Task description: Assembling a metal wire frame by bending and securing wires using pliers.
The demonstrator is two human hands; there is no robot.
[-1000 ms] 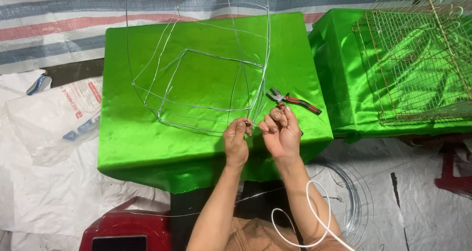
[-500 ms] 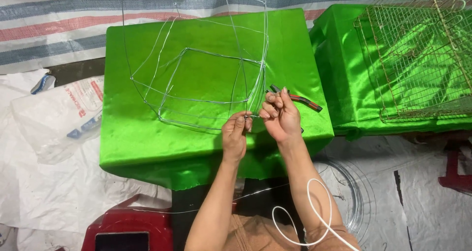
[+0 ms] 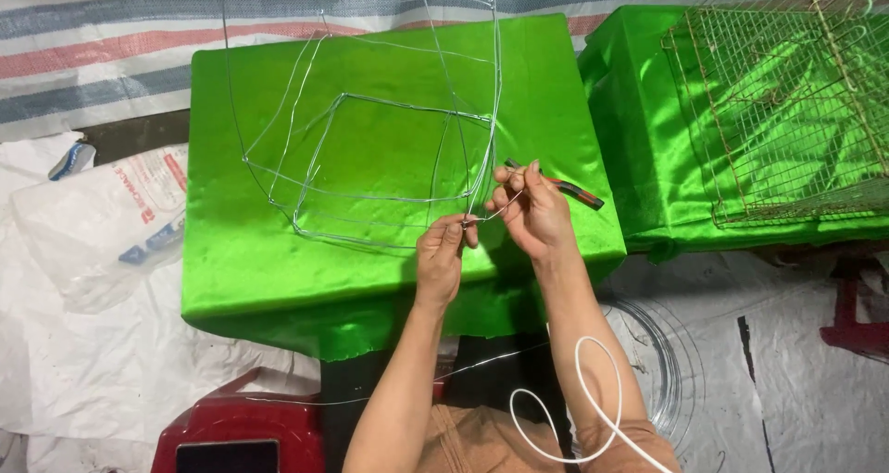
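A frame of thin silver wire (image 3: 370,158) rests on a table draped in bright green cloth (image 3: 241,260), with tall wire loops rising toward the top of the view. My left hand (image 3: 443,255) pinches the wire at the frame's near right corner. My right hand (image 3: 530,212) is close beside it, its fingers closed on a short wire end that runs to the same corner. Red-handled pliers (image 3: 569,188) lie on the cloth just behind my right hand.
A wire mesh cage (image 3: 787,112) stands on a second green-covered table at the right. A clear plastic bag (image 3: 102,223) lies on the white floor sheet at left. A red stool (image 3: 231,431), a white cord (image 3: 593,408) and a wire coil (image 3: 671,371) are near my knees.
Both hands have shifted slightly up and left along the frame's near edge. My right hand now covers more of the pliers on the cloth. The wire frame has barely moved.
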